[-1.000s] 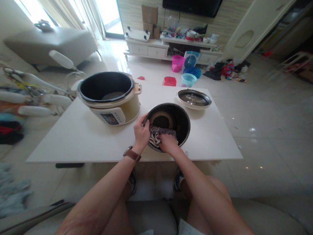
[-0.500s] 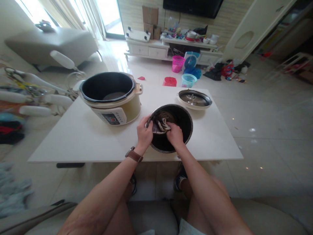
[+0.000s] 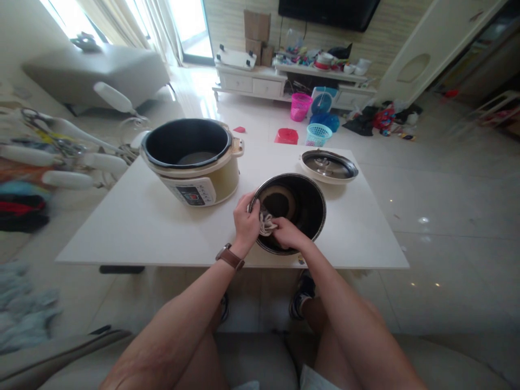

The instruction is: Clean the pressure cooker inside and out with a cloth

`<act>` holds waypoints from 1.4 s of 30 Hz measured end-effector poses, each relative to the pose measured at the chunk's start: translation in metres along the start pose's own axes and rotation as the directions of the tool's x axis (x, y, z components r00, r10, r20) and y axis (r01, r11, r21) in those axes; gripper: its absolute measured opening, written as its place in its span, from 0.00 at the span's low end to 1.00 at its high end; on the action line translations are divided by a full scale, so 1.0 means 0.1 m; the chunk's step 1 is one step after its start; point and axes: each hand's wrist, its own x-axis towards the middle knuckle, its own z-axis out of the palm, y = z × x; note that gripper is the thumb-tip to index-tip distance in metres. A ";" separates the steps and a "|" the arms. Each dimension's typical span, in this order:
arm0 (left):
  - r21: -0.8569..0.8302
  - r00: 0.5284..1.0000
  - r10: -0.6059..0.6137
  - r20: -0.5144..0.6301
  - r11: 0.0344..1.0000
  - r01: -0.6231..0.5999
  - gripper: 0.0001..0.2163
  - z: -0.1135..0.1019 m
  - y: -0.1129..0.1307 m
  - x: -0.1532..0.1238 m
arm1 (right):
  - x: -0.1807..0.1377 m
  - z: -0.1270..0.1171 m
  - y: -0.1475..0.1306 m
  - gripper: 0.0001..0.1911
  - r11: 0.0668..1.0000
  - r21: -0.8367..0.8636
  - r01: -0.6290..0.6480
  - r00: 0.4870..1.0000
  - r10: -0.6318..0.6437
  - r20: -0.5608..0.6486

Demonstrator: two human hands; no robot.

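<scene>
A dark inner pot (image 3: 311, 216) with a speckled rim tilts toward me near the table's front edge. My left hand (image 3: 246, 221) is closed on its left rim, thumb inside. Inside the pot, my right hand (image 3: 287, 233) grips a bunched, light-and-dark cloth (image 3: 266, 223) against the near left wall, close to my left thumb. The fingers of my right hand are partly hidden. To the left stands the electric pressure cooker body (image 3: 219, 181), uncovered, with a control panel in front. Its round lid (image 3: 331, 167) lies underside up behind the pot on the right.
The white table (image 3: 134, 233) carries the cooker parts. Beyond it on the floor are a red stool (image 3: 286, 136), a light blue basket (image 3: 318, 134) and a pink basket (image 3: 300, 106). White padded equipment (image 3: 67, 180) stands at the left.
My right hand has moved the cloth nearer to me along the pot's left wall, uncovering the pot's bottom. My left hand keeps its hold on the rim. The view has shifted slightly.
</scene>
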 end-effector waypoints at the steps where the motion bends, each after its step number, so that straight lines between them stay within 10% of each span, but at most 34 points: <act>1: 0.004 1.000 0.000 -0.002 1.000 0.000 0.11 0.00 0.00 0.00 | -0.05 -0.07 0.01 0.21 0.988 -0.141 -0.070 0.997 0.073 0.019; 6: 0.023 1.000 0.022 0.012 0.999 -0.022 0.11 0.01 0.03 0.00 | -0.18 -0.25 0.04 0.25 0.838 -0.503 -0.212 0.971 0.237 -0.014; 13: 0.014 0.997 -0.043 -0.062 0.999 0.044 0.11 0.07 0.03 -0.03 | -0.07 0.05 0.03 0.23 0.986 0.163 0.027 0.994 -0.009 -0.113; 22: 0.009 0.978 -0.164 -0.126 0.986 0.167 0.07 0.05 -0.12 0.02 | 0.03 0.05 0.07 0.16 0.946 0.322 0.033 0.962 0.057 -0.267; 29: -0.055 0.956 -0.240 -0.168 0.971 0.234 0.06 0.01 -0.27 0.08 | 0.08 -0.37 0.19 0.17 0.503 0.843 0.191 0.816 0.396 -0.421; 33: -0.046 0.948 -0.272 -0.167 0.962 0.268 0.06 -0.01 -0.36 0.10 | -0.01 -0.63 0.27 0.15 0.243 0.928 0.284 0.835 0.413 -0.364; 42: -0.038 0.924 -0.332 -0.189 0.943 0.331 0.07 -0.06 -0.50 0.13 | -0.17 -0.78 0.18 0.17 0.097 0.917 0.388 0.848 0.351 -0.396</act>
